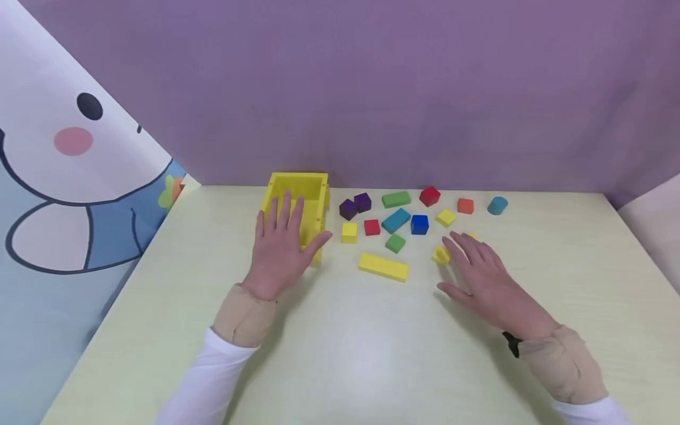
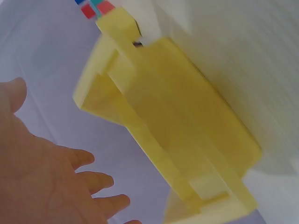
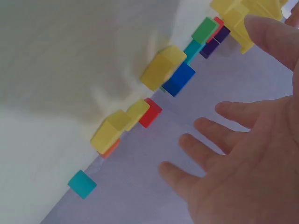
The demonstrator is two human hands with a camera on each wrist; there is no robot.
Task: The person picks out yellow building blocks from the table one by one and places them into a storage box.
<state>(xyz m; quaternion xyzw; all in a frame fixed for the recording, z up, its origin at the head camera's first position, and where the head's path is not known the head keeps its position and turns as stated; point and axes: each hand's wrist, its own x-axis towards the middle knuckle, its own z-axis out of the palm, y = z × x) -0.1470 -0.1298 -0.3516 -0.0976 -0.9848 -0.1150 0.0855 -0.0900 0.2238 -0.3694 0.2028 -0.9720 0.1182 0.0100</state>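
Note:
In the head view my left hand (image 1: 278, 254) is spread flat, palm down, over the near part of a yellow open-topped box (image 1: 301, 180). The left wrist view has the box (image 2: 187, 107) beside the extended fingers, with a gap between them. My right hand (image 1: 489, 280) hovers at the right, its fingers extended and holding nothing. Close to its fingertips sits a yellow block (image 1: 441, 255); another yellow block (image 1: 474, 236) is partly hidden behind the fingers. A long yellow block (image 1: 383, 267) lies between the two hands.
Farther back on the table lie purple cubes (image 1: 355, 206), green blocks (image 1: 396, 199), red blocks (image 1: 430, 196), a teal block (image 1: 396, 221), a blue cube (image 1: 419, 224), an orange-red block (image 1: 465, 206) and a blue cylinder (image 1: 497, 205). A purple wall (image 1: 372, 94) stands behind the table.

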